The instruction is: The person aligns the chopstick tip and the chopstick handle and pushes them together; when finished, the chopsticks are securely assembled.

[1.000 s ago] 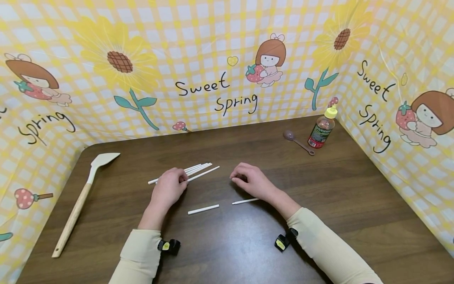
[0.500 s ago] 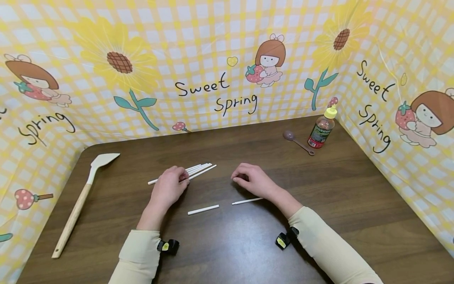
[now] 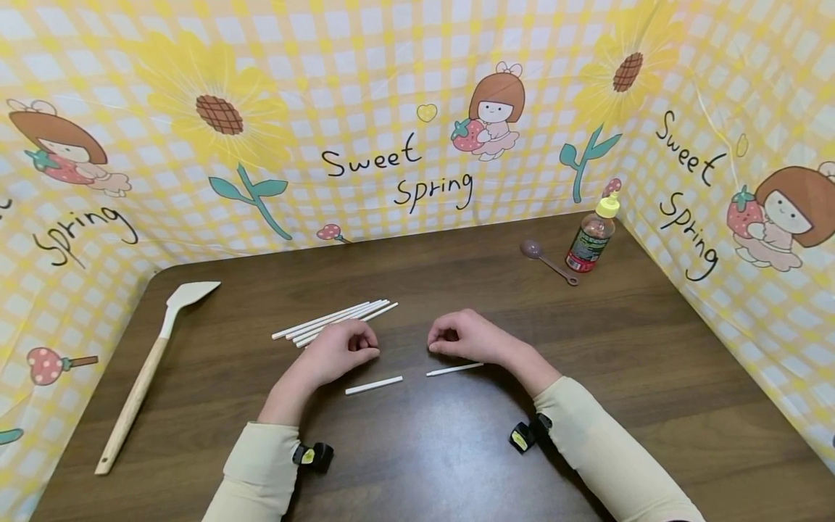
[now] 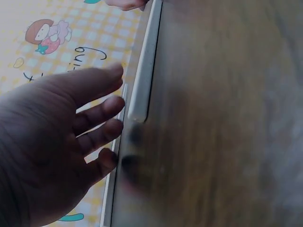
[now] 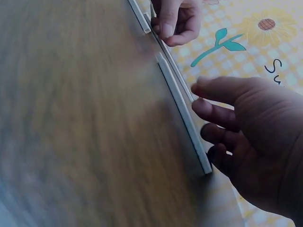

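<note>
Several thin white sticks (image 3: 333,317) lie fanned together left of the middle of the table. My left hand (image 3: 335,354) hovers at the near side of this bundle, partly covering the ends, its fingers loosely bent around nothing. Nearer to me lies a short white stick (image 3: 374,386), seen close up beyond the fingertips in the left wrist view. To its right, in line with it, lies another short stick (image 3: 453,370) with a narrower tip at its left end. My right hand (image 3: 472,337) is just beyond that one, fingers loosely curled and holding nothing.
A white spatula (image 3: 140,384) with a wooden handle lies along the left side. At the back right stand a yellow-capped bottle (image 3: 591,239) and, lying beside it, a brownish spoon (image 3: 549,262). A yellow checked cloth (image 3: 365,94) walls the table's back and sides.
My left hand has let go of a stick in the bundle, after shifting it slightly left, and has moved right and nearer. My right hand has dropped slightly nearer.
</note>
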The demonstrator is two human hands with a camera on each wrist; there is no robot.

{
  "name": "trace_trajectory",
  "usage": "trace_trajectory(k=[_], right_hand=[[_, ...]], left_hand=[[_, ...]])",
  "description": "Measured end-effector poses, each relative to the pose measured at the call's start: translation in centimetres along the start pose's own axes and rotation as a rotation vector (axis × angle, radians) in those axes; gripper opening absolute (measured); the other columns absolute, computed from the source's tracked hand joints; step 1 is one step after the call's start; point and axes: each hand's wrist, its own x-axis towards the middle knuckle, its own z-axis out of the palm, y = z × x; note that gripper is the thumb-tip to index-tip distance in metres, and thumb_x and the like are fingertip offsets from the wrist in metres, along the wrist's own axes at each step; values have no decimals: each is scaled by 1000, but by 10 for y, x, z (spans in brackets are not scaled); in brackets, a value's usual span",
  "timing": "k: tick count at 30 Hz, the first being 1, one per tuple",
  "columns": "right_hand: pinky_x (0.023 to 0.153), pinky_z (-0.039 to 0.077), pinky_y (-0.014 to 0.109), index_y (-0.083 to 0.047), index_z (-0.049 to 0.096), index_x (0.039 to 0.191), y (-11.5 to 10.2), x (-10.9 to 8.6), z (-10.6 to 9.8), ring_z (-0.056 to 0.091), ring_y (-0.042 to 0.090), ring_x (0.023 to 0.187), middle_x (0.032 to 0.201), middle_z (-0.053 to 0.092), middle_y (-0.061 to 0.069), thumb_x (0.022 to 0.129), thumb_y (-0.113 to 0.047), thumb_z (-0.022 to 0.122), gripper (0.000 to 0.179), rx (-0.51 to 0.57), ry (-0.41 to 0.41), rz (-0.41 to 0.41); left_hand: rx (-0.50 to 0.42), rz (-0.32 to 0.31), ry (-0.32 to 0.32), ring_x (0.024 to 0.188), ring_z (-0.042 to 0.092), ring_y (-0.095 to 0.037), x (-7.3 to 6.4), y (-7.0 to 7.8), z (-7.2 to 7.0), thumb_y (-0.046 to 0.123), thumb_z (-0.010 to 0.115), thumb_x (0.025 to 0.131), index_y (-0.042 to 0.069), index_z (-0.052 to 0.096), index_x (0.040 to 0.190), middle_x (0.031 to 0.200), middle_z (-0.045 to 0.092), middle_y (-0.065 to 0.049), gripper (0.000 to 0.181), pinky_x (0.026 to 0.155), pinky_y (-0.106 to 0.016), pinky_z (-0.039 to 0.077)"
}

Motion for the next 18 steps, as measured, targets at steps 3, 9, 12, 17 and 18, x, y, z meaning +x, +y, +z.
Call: trace_trajectory(k=[3, 9, 12, 17, 18], right_hand=[[67, 45, 24, -18, 71, 87, 0, -1, -2, 53, 4, 70, 75, 59, -12, 91, -18, 77, 7, 45, -59, 4], [65, 44, 23, -18, 71, 87, 0, -4, -4, 53, 4, 69, 74, 57, -11, 83, -22, 86, 16, 62, -128, 17], [67, 45, 24, -17, 72, 88, -1, -4, -5, 54, 6, 72, 77, 59, -8, 79, -24, 89, 20, 50, -153, 17], [70, 45, 24, -19, 72, 86, 0, -4, -3, 53, 7, 76, 79, 57, -7, 76, -25, 91, 22, 15, -185, 9], [70, 44, 24, -19, 72, 86, 1, -4, -3, 53, 7, 77, 79, 56, -7, 76, -25, 91, 21, 7, -188, 6]], left_hand=[[-26, 11, -48, 70, 52, -9, 0, 1, 1, 16, 82, 85, 19, 68, 86, 75, 56, 10, 14, 67, -30, 45], [-113, 38, -178, 74, 56, -11, -1, 5, 2, 21, 84, 84, 20, 69, 87, 77, 59, 10, 16, 69, -29, 47], [-97, 80, -224, 78, 56, -12, 0, 5, 2, 24, 87, 81, 20, 69, 87, 82, 60, 9, 20, 72, -30, 47], [-10, 82, -266, 82, 52, -13, -1, 7, 2, 32, 92, 73, 25, 69, 83, 86, 57, 9, 26, 76, -30, 43], [10, 82, -269, 83, 52, -13, -1, 8, 2, 33, 92, 72, 26, 69, 83, 87, 56, 10, 27, 77, -31, 43]])
